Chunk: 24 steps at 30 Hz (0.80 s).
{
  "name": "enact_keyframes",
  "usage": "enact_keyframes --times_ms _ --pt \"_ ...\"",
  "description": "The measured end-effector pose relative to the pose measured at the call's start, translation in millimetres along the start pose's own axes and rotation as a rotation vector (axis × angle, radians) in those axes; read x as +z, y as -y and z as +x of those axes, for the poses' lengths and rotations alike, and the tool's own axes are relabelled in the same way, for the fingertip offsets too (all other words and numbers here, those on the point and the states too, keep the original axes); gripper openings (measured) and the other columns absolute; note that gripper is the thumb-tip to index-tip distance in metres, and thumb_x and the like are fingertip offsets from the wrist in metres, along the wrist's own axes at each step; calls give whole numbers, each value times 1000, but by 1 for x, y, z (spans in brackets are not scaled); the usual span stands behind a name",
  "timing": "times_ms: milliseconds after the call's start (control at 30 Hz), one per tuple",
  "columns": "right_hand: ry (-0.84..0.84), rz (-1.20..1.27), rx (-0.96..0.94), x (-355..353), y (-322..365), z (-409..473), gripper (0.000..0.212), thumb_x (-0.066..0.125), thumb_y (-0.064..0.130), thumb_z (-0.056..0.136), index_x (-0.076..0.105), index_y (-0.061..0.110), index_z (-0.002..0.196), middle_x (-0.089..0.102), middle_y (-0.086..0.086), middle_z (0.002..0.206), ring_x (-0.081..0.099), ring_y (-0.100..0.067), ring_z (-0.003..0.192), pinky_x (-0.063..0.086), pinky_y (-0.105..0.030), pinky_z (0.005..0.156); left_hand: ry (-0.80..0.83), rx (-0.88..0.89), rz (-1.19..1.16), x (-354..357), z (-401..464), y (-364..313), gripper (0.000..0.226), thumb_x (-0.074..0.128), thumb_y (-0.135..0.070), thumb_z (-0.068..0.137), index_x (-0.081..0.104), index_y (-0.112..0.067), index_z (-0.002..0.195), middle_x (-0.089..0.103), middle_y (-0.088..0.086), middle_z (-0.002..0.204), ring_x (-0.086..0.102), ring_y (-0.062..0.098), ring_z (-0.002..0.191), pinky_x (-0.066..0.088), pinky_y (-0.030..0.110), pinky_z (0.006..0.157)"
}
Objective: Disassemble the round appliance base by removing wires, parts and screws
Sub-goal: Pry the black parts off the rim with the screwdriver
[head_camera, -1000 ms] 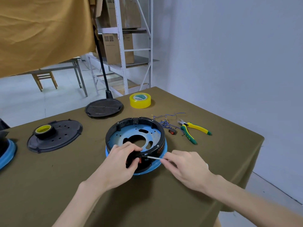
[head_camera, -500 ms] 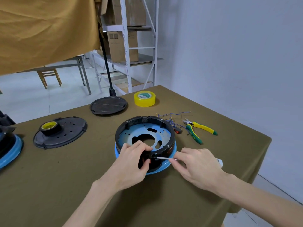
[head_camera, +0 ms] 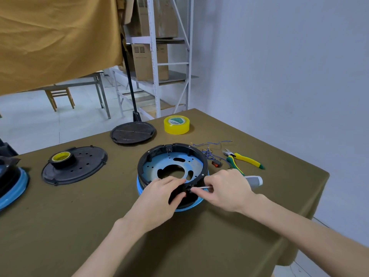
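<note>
The round appliance base (head_camera: 196,156), a black ring on a blue plate with cut-outs, sits in the middle of the olive table. My left hand (head_camera: 159,198) grips the near rim of the ring, thumb outside and fingers over the top. My right hand (head_camera: 227,188) holds a screwdriver (head_camera: 253,180) with a grey-white handle; its thin metal shaft points left at the rim, tip right by my left thumb. What the tip touches is hidden. Cut blue wires (head_camera: 209,149) and a small red and black switch (head_camera: 216,163) lie just right of the base.
Yellow-green pliers (head_camera: 242,161) lie at the right. A yellow tape roll (head_camera: 176,124) and a black round cover (head_camera: 132,132) stand farther back. Another black cover (head_camera: 79,166) with a tape roll (head_camera: 61,158) sits left; a second blue-rimmed base (head_camera: 12,184) at the left edge.
My right hand has slid left along the screwdriver toward the rim, so less shaft shows. The left hand keeps its grip. The camera has shifted a little.
</note>
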State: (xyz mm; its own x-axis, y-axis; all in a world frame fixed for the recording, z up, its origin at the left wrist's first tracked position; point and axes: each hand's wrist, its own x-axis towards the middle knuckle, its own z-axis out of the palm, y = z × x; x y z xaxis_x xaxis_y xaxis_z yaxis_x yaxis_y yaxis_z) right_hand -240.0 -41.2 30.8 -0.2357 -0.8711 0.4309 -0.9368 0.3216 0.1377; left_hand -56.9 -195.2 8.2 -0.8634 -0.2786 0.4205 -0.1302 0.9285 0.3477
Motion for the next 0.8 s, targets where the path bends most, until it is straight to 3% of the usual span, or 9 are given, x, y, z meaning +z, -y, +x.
enact_keyframes --times_ms 100,167,333,467,633,700,800 --pt "28 151 43 6 -11 8 78 36 91 80 44 19 51 46 3 43 47 -16 45 25 -24 43 -52 62 98 -3 1 9 41 67 -46 96 68 -30 135 72 -18 124 60 5 100 39 20 94" --pt "97 185 86 9 -14 12 86 30 95 75 46 15 51 45 1 44 47 -18 47 28 -26 44 -89 52 109 0 -1 10 42 68 -46 95 69 -29 133 71 -17 125 63 5 105 38 22 96" --pt "86 -57 11 11 -3 8 83 10 89 84 31 18 47 27 4 39 26 -14 38 17 -32 44 -156 -2 65 11 -3 6 43 57 -49 97 69 -29 132 73 -20 121 63 3 107 36 21 93" --pt "16 -94 -10 11 0 3 82 14 81 94 29 19 44 29 6 37 31 -18 34 22 -28 41 -187 -1 46 13 -2 4 39 52 -48 101 73 -29 127 74 -19 115 64 2 103 39 24 89" --pt "-216 158 15 26 3 8 55 50 64 93 39 23 58 43 8 47 40 -14 41 40 -33 41 -203 -9 39 15 -1 6 39 49 -49 103 74 -31 128 75 -20 114 64 -2 102 40 24 91" --pt "-333 231 -5 33 4 8 50 60 59 89 41 20 64 40 10 52 38 -14 41 37 -32 39 -214 -2 33 16 -1 8 39 50 -48 103 74 -30 127 75 -20 114 65 -1 102 42 27 94" --pt "-459 211 -45 39 -1 10 53 60 66 88 41 17 77 36 11 63 33 -12 41 26 -26 37 -237 7 17 18 0 9 37 52 -47 103 75 -29 126 76 -19 113 65 0 101 42 30 97"
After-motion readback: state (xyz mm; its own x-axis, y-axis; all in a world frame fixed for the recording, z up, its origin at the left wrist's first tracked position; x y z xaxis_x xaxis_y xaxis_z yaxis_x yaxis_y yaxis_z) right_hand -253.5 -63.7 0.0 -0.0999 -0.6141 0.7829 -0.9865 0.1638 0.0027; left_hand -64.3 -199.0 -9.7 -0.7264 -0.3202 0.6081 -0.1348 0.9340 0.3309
